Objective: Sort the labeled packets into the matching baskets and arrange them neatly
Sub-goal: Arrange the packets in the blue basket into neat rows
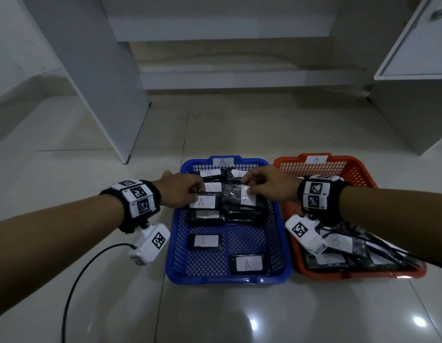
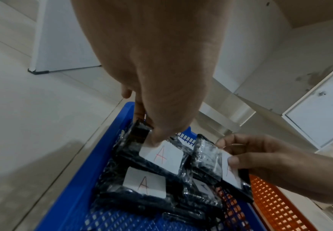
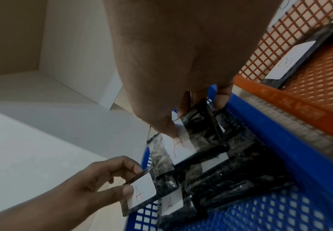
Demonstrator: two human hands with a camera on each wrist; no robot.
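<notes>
A blue basket [image 1: 174,243] tagged A sits on the floor beside an orange basket [image 1: 363,174] tagged B. Several black packets with white A labels lie in the blue one. My left hand [image 1: 182,191] pinches one A packet [image 1: 202,202] over the basket's left side; the same packet [image 2: 161,154] shows under my thumb in the left wrist view. My right hand [image 1: 267,185] pinches another A packet [image 1: 247,198] in the middle, seen tilted as the packet [image 3: 181,146] in the right wrist view. Two A packets [image 1: 206,241] lie loose near the front.
Packets labeled B [image 1: 338,241] fill the front of the orange basket. A black cable [image 1: 74,285] curls over the glossy tile floor at the left. White cabinet panels [image 1: 103,78] stand behind, and a white cabinet [image 1: 412,70] at the right.
</notes>
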